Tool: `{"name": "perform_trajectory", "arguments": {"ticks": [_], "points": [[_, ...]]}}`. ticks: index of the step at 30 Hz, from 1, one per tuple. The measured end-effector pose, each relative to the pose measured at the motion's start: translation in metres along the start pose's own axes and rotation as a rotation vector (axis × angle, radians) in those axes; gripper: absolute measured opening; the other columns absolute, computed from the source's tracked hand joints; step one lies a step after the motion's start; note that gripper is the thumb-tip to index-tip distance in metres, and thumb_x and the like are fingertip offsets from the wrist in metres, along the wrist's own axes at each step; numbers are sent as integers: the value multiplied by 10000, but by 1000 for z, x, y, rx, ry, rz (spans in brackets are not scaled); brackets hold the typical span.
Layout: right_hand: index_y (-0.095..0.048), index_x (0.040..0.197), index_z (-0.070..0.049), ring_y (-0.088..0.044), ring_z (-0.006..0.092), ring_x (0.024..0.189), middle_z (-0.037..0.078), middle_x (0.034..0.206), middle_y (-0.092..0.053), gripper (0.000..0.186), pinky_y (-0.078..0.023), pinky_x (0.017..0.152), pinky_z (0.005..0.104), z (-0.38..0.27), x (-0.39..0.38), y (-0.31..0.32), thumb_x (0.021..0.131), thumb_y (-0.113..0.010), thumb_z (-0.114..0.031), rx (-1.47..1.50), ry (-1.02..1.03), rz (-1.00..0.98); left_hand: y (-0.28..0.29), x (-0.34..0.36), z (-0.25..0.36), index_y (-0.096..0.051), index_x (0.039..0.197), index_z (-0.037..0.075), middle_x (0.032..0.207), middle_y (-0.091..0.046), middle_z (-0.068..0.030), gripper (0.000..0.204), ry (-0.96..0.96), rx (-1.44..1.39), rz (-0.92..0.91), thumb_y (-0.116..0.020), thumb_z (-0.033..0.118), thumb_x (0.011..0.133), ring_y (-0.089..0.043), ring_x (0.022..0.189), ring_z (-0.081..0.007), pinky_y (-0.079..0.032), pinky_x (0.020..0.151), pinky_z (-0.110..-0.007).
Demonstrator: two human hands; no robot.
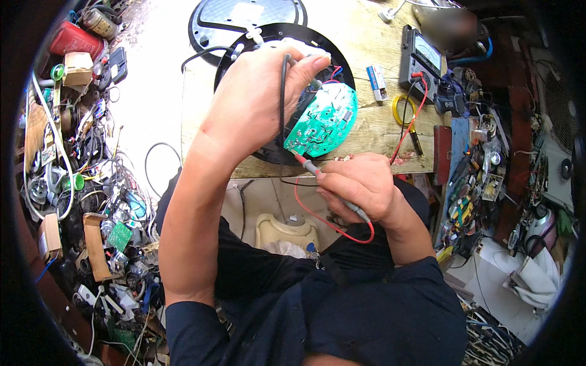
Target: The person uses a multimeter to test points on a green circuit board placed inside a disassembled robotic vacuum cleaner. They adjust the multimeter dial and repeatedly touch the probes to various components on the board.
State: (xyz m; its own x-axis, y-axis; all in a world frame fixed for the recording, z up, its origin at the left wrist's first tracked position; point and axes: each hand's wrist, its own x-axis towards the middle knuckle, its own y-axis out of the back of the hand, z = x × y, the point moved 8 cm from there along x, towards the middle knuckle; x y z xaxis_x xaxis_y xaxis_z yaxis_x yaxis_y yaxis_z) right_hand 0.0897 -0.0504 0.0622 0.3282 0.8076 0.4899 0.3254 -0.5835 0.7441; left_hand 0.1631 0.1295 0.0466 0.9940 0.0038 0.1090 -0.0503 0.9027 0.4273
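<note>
My right hand is closed around a red-and-grey test probe, its tip at the lower edge of a green circuit board. The board is tilted in a round black housing. Over the housing, my left hand is closed, with a black test lead coming out by its thumb; the probe in its grip is mostly hidden. Beyond the right hand stands an analog multimeter, with red and black leads plugged into it.
Behind the housing lies a round dark cover. A small blue-and-white box and a yellow ring-shaped magnifier sit on the wooden bench. Heaped electronic parts crowd the left; more parts fill the right.
</note>
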Motion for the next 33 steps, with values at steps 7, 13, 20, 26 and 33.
{"name": "perform_trajectory", "arguments": {"ticks": [7, 13, 20, 26, 33], "points": [[-702, 1085, -14, -703, 198, 646, 91, 916, -731, 362, -527, 519, 323, 0, -2, 0, 757, -835, -87, -22, -1, 2, -4, 0, -6, -749, 978, -2, 759, -665, -230, 384, 39, -9, -18, -630, 352, 1069, -671, 711, -413, -510, 644, -451], [-709, 1074, -17, -707, 190, 650, 83, 921, -734, 350, -530, 519, 319, -1, -1, 1, 757, -843, -83, -29, -6, -1, -4, -1, -5, -732, 1031, -16, 689, -537, -41, 358, -8, -27, -3, -623, 319, 1095, -483, 644, -149, -372, 561, -320], [-711, 1060, -19, -698, 181, 636, 79, 922, -735, 327, -521, 508, 316, -2, 1, 1, 770, -853, -72, -38, 2, 22, -4, -3, -11, -733, 1004, -15, 753, -662, -215, 353, 39, -63, 12, -653, 324, 1063, -660, 678, -385, -511, 644, -424], [-694, 1012, -27, -658, 178, 583, 52, 839, -684, 313, -491, 473, 331, -1, 2, -1, 736, -821, -102, -37, -11, 36, -4, -2, -14, -739, 1022, -25, 656, -596, -185, 314, 81, -99, 7, -668, 279, 1060, -544, 542, -267, -452, 566, -387], [-680, 990, -28, -636, 209, 564, 48, 786, -626, 277, -492, 467, 346, -2, 2, 6, 758, -790, -134, -13, 13, 93, -8, -3, -14, -739, 1023, -51, 570, -513, -92, 244, 151, -150, 0, -668, 178, 1066, -423, 522, -82, -356, 500, -319]]}}
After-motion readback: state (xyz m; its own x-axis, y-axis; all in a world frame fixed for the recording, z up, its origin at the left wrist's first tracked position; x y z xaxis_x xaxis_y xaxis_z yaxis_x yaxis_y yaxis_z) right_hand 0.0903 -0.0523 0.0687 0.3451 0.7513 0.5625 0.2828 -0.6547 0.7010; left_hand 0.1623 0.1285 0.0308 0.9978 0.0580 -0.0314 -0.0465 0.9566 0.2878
